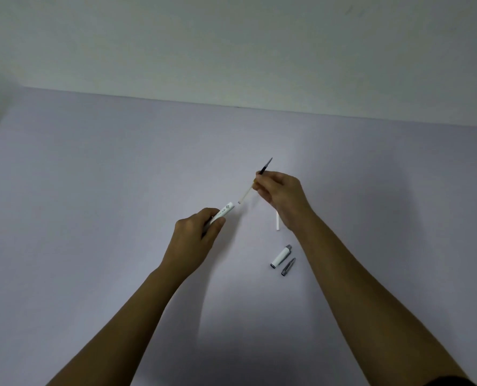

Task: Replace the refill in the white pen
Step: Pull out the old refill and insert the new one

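The refill (255, 181) is pinched in the fingertips of the right hand (280, 195), its clear end just off the open mouth of the white pen barrel (223, 213) gripped by the left hand (195, 235), while the cap (281, 256) and grey tip (288, 266) lie near the right wrist on the table (92, 176).

The left hand (197, 232) hides most of the white pen barrel (226, 210), the right hand (280, 195) covers the upper part of a white tube (278, 222) — and the barrel's print is too small to read.
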{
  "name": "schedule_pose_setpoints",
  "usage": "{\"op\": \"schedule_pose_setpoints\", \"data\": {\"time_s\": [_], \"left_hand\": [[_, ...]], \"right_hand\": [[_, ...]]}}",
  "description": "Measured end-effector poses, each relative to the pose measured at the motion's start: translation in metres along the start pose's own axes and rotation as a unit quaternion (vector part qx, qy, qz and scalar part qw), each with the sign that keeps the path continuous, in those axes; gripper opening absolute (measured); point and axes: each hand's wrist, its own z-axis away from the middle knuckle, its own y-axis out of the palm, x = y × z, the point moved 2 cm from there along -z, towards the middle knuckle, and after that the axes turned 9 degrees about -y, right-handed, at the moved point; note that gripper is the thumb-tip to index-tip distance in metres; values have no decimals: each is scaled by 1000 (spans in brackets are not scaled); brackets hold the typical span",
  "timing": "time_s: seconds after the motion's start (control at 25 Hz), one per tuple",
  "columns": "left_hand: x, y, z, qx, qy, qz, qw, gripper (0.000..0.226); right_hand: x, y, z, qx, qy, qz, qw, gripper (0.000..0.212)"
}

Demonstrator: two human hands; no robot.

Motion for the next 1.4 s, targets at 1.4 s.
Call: {"op": "schedule_pose_setpoints", "data": {"time_s": [1.4], "left_hand": [[-30, -28, 64, -24, 31, -3, 999, 15]], "right_hand": [[45, 1, 99, 3, -137, 6, 991, 9]]}}
